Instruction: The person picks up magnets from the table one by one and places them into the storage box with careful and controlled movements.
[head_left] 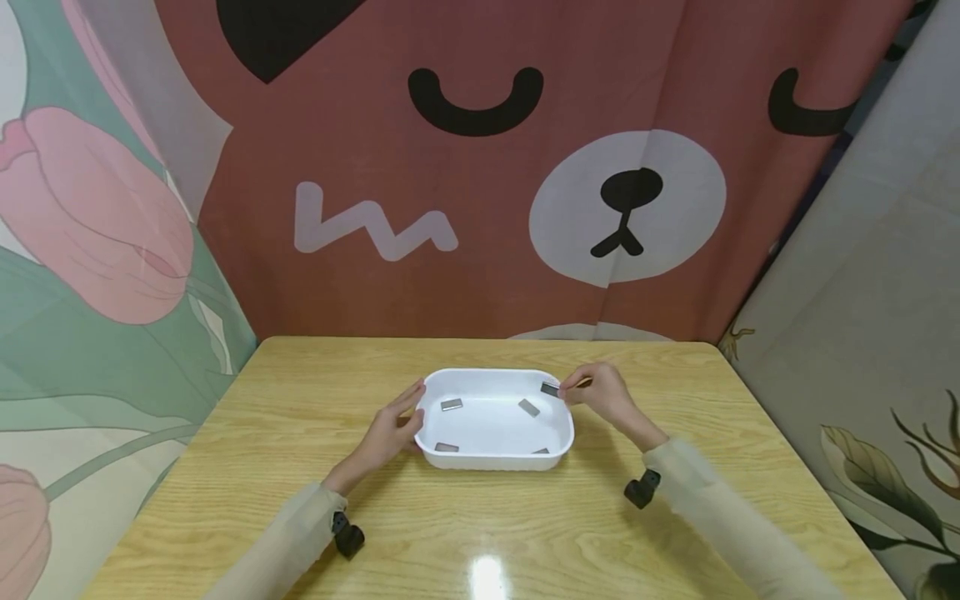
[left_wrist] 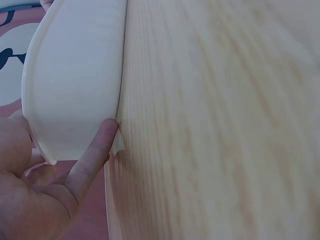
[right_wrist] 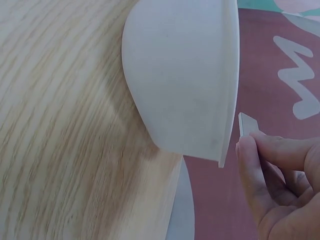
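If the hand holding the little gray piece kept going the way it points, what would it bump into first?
Probably the white tray: the right hand pinches the gray piece just over its rim.

Bright even overhead light, glare spot on the table [head_left: 487,575] near edge, soft shadows, head view bends at edges, both wrist views soft and blurred.

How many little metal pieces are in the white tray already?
Four gray pieces lie in the white tray: one, another, a third, a fourth. The right hand pinches a fifth piece at the rim. The left hand touches the tray's side. No pieces show on the table.
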